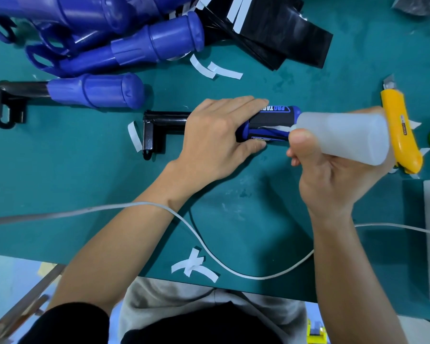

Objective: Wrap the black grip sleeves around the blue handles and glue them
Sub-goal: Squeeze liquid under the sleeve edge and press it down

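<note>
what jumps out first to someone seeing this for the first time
At centre, the left hand grips a blue handle wrapped in a black grip sleeve, while the right hand aims a translucent glue bottle at its seam. Bare blue handles pile up top left; a yellow utility knife lies at right.

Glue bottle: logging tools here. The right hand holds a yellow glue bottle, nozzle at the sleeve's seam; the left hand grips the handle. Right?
Only the colour is wrong: the head view shows the glue bottle is translucent white; what's yellow is the utility knife beside it. The right hand holds the bottle, nozzle at the black grip sleeve seam; the left hand grips the blue handle.
</note>
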`<state>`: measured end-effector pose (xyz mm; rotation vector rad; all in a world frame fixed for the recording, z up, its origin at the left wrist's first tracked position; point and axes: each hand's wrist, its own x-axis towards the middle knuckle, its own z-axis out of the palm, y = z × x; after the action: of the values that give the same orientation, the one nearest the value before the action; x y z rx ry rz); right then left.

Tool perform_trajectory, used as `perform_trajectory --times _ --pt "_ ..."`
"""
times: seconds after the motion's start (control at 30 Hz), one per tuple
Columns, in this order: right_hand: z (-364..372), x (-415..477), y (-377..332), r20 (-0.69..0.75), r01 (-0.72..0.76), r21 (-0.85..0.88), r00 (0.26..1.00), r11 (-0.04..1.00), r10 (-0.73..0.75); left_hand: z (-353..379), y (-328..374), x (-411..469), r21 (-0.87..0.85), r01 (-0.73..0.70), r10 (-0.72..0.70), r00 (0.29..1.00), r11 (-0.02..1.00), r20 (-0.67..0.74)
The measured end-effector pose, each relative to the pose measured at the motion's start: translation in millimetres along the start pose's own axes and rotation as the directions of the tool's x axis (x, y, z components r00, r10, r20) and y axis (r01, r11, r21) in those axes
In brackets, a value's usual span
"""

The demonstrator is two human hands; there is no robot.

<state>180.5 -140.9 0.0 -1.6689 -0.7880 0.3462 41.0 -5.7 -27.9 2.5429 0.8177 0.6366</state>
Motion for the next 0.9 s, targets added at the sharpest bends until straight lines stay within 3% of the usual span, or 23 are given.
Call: perform_trajectory --times 0.9 --pt "-7.2 5.1 1.2 -0.046 0.036 -0.006 0.998 0.999 -0.036 0.1 -1.7 -0.4 0.005 -0.016 0.016 1.000 1.000 -0.003"
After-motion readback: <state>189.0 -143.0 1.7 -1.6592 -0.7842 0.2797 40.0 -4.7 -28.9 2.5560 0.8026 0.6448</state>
